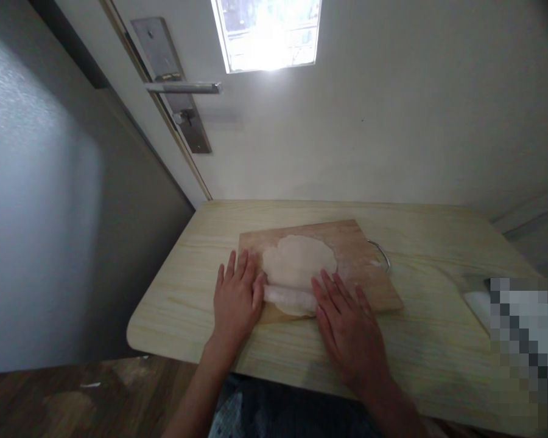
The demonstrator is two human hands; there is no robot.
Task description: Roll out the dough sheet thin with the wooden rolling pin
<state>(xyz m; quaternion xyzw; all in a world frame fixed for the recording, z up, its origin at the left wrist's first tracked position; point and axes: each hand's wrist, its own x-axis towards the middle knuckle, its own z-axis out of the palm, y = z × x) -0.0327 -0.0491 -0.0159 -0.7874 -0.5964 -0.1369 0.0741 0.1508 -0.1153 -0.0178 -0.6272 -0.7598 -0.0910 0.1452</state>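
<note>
A flattened sheet of pale dough (299, 258) lies on a wooden cutting board (363, 286). Across its near part rests a flour-dusted rolling pin (290, 300), turned roughly left to right. My left hand (238, 297) is laid flat over the pin's left end, fingers stretched toward the board's far side and the thumb beside the pin. Over the right end lies my right hand (347, 322), palm down with its fingers extended and slightly spread. Both ends of the pin are hidden beneath the hands.
The board stands on a light wood table (182, 292), with a metal loop handle (381, 254) at its right. Behind is a white door with a lever handle (185, 88) and a bright window (271, 33). A blurred-out object (527, 328) sits at the right edge.
</note>
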